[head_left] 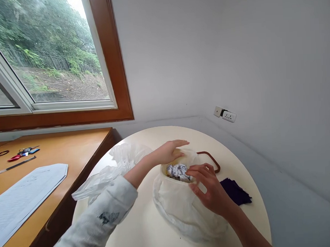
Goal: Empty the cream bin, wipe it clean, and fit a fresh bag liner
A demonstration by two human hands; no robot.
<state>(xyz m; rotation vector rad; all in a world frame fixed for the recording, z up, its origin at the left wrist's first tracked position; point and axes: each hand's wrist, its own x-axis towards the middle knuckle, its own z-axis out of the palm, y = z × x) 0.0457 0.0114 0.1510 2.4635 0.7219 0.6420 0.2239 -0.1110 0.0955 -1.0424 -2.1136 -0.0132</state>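
Note:
A container lined with a white, thin plastic bag (177, 196) stands on the round table, the bag folded out over its rim and spread around it. Crumpled white paper (178, 171) with dark marks lies inside the opening. Over the far left side of the rim is my left hand (170, 152), its fingers stretched out and thumb apart. My right hand (208, 187) hovers at the right side of the opening, close to the paper, with fingers loosely curved and the thumb apart from them. Whether its fingertips touch the paper or rim, I cannot tell.
A clear plastic bag (120, 164) lies crumpled on the left of the round cream table (143, 228). A brown loop handle (212, 159) and dark purple cloth (236, 191) are at the right. Papers (30, 197), keys (25, 151) and a pen (14, 166) lie on the wooden desk.

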